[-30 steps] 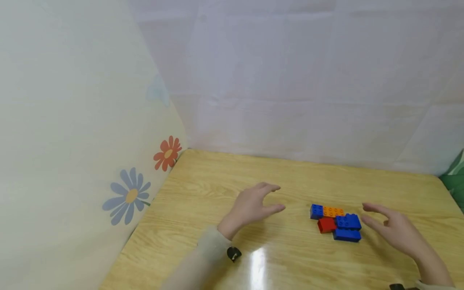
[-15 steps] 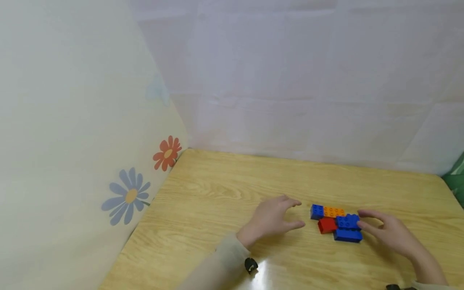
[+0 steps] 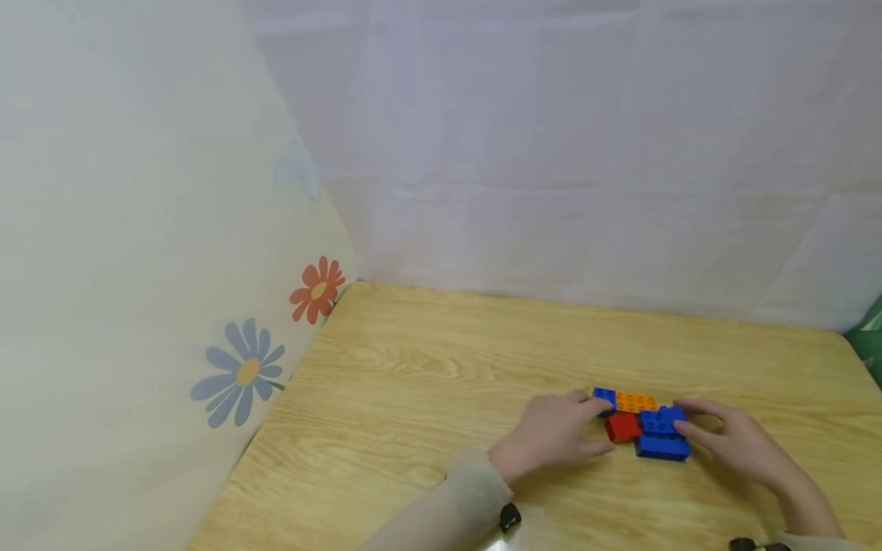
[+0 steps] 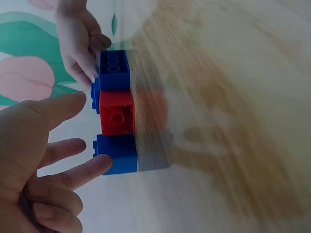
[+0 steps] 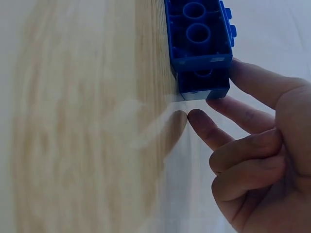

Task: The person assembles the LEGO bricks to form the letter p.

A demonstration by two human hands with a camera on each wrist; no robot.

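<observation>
Blue, red and orange bricks bunched at the lower right of the frame, and a hand on either flank! Left hand (image 3: 551,428) first: thumb stretched out, index fingertip over the small blue brick (image 3: 606,394); pressing or merely overlapping, I can't tell. No grip there, by the look of it: thumb and nearest fingers are spread, the last two folded in the left wrist view. Over on the other side, the right hand (image 3: 744,444) has thumb and index pinching, lightly it seems, the right end of the rear blue brick (image 3: 658,421), the outer fingers curled.

And the relation to watch, I'd judge: the red brick (image 3: 623,428) sits just right of the left thumb and index tips, level with the gap between them. Left hand is clearly nearer! Right of red comes the rear blue brick, long axis left to right, pointing from one hand to the other. Front blue brick (image 3: 661,448) runs parallel, closer to the bottom edge; orange brick (image 3: 635,402) lines up beside the small blue brick. All on the worktop (image 3: 427,352).
</observation>
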